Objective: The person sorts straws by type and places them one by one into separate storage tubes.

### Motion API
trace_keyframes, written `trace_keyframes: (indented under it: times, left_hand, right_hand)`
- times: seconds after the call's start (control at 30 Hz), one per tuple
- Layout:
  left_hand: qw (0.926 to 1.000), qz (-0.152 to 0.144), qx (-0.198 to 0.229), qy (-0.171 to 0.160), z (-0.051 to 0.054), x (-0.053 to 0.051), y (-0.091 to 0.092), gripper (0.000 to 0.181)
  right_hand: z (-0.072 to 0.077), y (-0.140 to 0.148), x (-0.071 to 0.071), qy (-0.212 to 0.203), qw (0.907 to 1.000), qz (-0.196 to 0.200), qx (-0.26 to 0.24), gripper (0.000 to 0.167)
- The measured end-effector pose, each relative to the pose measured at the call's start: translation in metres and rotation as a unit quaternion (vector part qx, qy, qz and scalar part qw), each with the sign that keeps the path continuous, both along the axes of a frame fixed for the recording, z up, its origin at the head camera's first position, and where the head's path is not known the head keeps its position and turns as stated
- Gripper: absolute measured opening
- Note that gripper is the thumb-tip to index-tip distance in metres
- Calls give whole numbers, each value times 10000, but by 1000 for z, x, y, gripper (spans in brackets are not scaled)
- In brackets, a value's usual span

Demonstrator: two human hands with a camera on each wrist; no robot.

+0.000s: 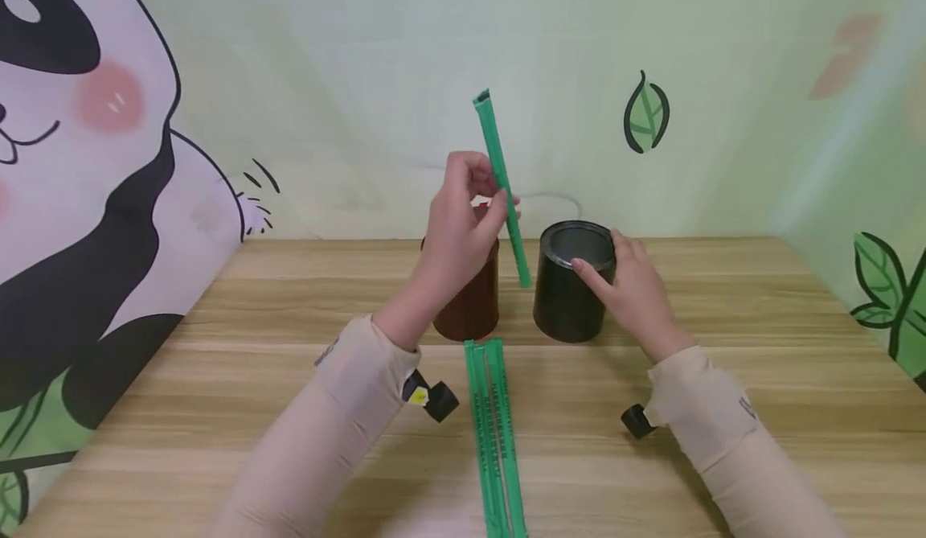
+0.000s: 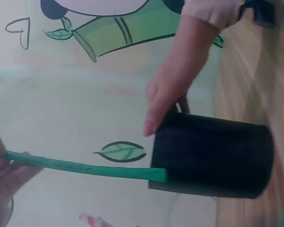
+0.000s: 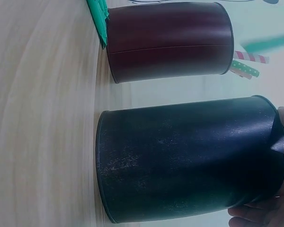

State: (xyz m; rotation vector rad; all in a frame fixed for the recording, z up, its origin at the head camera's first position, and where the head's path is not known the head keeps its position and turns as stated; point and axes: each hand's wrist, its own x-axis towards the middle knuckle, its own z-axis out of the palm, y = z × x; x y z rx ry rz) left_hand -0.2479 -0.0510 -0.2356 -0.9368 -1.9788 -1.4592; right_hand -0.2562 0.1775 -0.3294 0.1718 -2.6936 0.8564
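My left hand [image 1: 459,224] pinches a long thin green packet [image 1: 494,136] near its middle, tilted, with its lower end left of a black cylindrical container [image 1: 567,305]. In the left wrist view the packet [image 2: 94,167] stretches from the fingers and its far end overlaps the side of the black container [image 2: 213,158]. My right hand [image 1: 640,293] grips the black container by its rim, thumb on the near edge; the container is upright. In the right wrist view, fingers [image 3: 255,213] curl at the rim of the black container [image 3: 180,158].
A brown container [image 1: 469,305] stands left of the black one, partly behind my left hand. Patterned straws [image 3: 251,57] stick out of it. Several green packets [image 1: 493,433] lie lengthwise on the wooden table [image 1: 593,457], in front of the containers. A printed wall covering [image 1: 347,120] stands behind.
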Motion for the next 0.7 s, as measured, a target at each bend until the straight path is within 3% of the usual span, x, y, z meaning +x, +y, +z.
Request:
trace_keyframes:
  times: [0.13, 0.27, 0.5, 0.7]
  left_hand:
    - [9961, -69, 788, 379, 7, -12, 13, 23]
    - [9899, -89, 1253, 656, 3, -21, 28, 23]
    - [9942, 357, 733, 704, -27, -25, 49, 23]
    - [9972, 725, -3, 168, -49, -26, 57, 24]
  right_hand:
    - [0, 1, 1, -12, 10000, -34, -11, 89]
    - [1, 1, 2, -43, 10000, -31, -4, 89]
    - [0, 0, 2, 40, 10000, 11, -36, 89]
    - [-3, -1, 1, 55, 10000, -43, -60, 89]
